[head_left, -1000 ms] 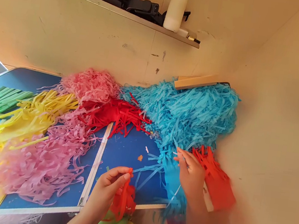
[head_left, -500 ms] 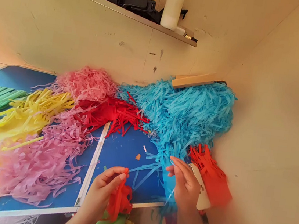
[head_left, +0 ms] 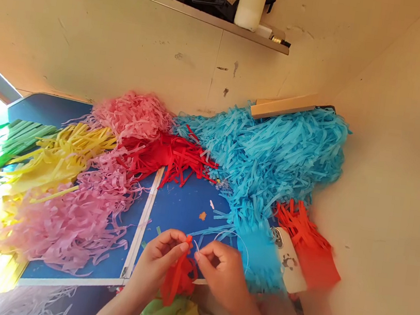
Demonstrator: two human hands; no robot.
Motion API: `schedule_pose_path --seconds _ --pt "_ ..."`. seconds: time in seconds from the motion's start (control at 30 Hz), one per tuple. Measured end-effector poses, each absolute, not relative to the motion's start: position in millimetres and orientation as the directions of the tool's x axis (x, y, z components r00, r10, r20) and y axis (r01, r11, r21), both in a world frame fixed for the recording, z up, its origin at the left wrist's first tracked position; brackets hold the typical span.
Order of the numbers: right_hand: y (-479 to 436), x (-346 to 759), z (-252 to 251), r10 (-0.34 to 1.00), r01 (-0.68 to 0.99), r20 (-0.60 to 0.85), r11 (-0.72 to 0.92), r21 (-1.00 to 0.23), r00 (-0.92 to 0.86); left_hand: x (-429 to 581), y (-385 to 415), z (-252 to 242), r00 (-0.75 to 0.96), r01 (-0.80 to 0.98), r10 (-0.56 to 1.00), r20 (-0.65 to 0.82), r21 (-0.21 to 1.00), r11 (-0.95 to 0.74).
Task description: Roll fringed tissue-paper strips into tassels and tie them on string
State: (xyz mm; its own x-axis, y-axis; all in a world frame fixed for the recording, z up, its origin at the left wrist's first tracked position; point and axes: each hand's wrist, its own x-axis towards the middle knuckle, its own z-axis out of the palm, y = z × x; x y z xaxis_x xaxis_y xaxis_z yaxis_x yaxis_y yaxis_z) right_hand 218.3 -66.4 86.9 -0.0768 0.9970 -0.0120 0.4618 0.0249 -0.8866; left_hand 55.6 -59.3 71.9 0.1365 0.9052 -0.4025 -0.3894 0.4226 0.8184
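LEFT HAND (head_left: 163, 255): pinches red-orange paper fringe (head_left: 176, 278), strips hanging at bench (head_left: 175, 205) front edge | RIGHT HAND (head_left: 223, 271): pinches white strand (head_left: 196, 246) | STRAND TIP: slants up-left, just right of fringe top; contact unclear

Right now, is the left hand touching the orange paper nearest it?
Touching. The head view shows the left hand pinching the top of the orange paper between its fingers, the rest hanging below.

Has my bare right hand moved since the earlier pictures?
Yes: judged against the small flat orange scrap on the blue tabletop, your bare right hand has moved left and nearer your body.
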Motion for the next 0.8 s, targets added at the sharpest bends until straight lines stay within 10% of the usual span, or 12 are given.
schedule_pose_path --seconds 0.57,0.8 --pt "-69 228 91 0.955 0.213 -0.181 -0.131 -0.968 -0.234 56 -65 77 0.202 0.206 0.974 -0.104 0.977 0.062" --pt "-73 224 88 0.978 0.444 0.062 0.147 -0.884 -0.201 61 -74 67 0.183 0.435 0.979 0.089 0.886 -0.162"
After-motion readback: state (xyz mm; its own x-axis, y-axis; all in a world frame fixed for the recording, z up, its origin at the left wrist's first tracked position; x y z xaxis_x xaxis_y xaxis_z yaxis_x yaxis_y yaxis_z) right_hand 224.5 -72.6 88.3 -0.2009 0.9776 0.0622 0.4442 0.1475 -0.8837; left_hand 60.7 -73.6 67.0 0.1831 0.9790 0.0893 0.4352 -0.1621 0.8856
